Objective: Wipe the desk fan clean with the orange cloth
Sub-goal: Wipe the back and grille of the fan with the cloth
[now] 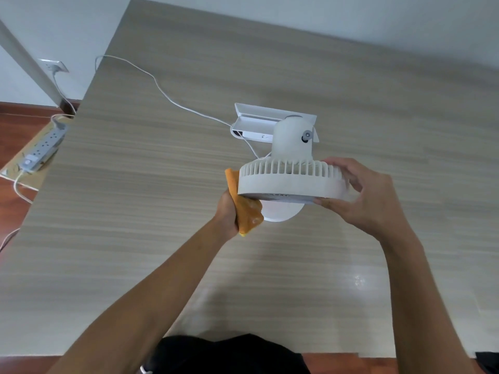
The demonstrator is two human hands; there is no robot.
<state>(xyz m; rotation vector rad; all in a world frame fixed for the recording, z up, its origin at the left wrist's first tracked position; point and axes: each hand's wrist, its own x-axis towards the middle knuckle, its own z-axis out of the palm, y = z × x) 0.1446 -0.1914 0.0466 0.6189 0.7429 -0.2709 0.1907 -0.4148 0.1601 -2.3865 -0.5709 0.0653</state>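
The round white plastic desk fan (290,168) is in the middle of the frame, lifted off the long pale wooden table (135,211). It is tipped so its wide grille face looks down and toward the person, and its flat base sticks up behind it.

The right hand (361,195) is at the right side of the fan head. Its fingers are spread and curled around the rim, thumb under and fingers on top, so it holds the fan up.

The left hand (229,211) is at the lower left of the fan. It is closed tight on the soft orange cloth (243,201), which is bunched up and touches the left edge of the rim (part of it is tucked under the fan).

The fan's wide face runs left to right, so I think the cloth should slide to the right along it, toward the holding hand. The left hand is the nearer one for that.

A thin white cord (162,90) runs from the fan to the upper left.
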